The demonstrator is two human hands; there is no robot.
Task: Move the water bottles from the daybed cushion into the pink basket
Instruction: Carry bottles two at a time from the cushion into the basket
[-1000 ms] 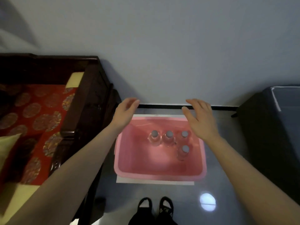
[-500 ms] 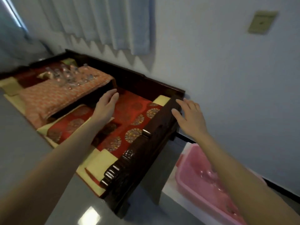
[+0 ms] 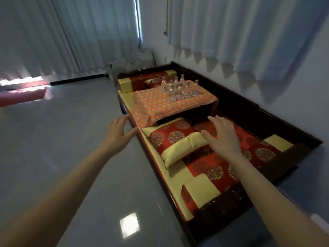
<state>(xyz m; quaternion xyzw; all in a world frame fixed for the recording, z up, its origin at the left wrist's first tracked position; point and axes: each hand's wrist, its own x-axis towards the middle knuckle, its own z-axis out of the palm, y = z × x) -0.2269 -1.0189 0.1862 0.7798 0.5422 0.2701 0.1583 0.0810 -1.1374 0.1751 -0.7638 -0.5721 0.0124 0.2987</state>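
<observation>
We see both hands empty, left hand (image 3: 119, 133) and right hand (image 3: 221, 134) spread open; the water bottles (image 3: 179, 87) stand far ahead, clear, probably light and slick; we'd grip each mid-body.

Home bedroom (daybed (image 3: 204, 157), curtains (image 3: 71, 32))

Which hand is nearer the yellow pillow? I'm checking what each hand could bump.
Right. The right hand hovers at the yellow pillow's right end; the left hand is off its left, over the floor.
</observation>
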